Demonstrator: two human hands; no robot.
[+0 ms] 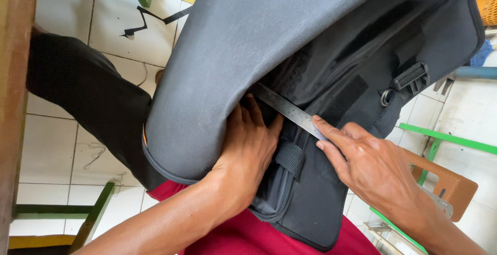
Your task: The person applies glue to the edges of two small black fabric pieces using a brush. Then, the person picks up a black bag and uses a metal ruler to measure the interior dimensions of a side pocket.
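the left hand (248,141) is lying flat and open, fingers pressing into the fold of the dark bag (290,53) resting on the lap. the right hand (362,156) is pinning the steel ruler (290,111) against the lining with extended fingertips, gripping nothing. the bag looks soft, padded and floppy, best held by its seams or strap (290,156); the ruler looks thin, stiff and slippery.
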